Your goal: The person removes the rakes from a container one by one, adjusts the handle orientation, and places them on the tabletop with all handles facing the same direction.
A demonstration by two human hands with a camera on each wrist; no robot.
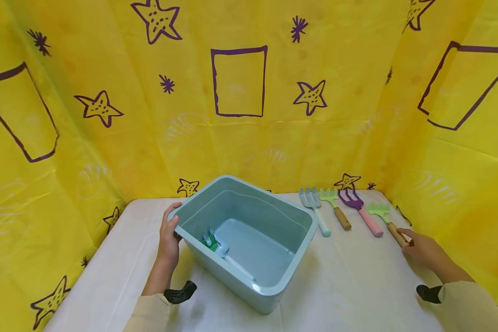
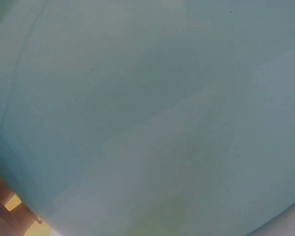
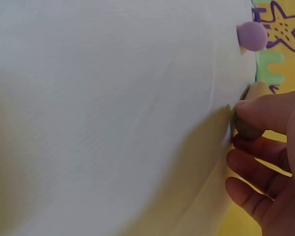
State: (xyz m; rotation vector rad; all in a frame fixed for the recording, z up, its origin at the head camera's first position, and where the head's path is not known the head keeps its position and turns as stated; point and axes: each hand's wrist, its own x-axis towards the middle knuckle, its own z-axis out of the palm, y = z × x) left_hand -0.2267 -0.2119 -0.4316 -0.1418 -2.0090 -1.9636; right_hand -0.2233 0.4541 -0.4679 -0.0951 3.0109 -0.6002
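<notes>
My left hand (image 1: 168, 240) grips the left corner of a light blue plastic bin (image 1: 232, 282), thumb and fingers at the rim. Only the fingers (image 2: 10, 216) show at the lower left of the left wrist view, where the bin wall (image 2: 147, 118) fills most of the picture. At the table's right side, my right hand (image 1: 425, 251) pinches the tan handle end (image 3: 249, 130) of a light green toy hand rake (image 1: 379, 210) lying on the table. Inside the bin are a light blue fork with a pale handle (image 1: 240, 268) and a green piece (image 1: 213, 243), partly overlapped.
Between bin and right hand lie a blue fork with a mint handle (image 1: 323, 226), a second green rake with a tan handle (image 1: 341, 219) and a purple fork with a pink handle (image 1: 371, 223). Yellow patterned cloth (image 1: 249, 152) walls the white table (image 1: 348, 286) behind and on both sides.
</notes>
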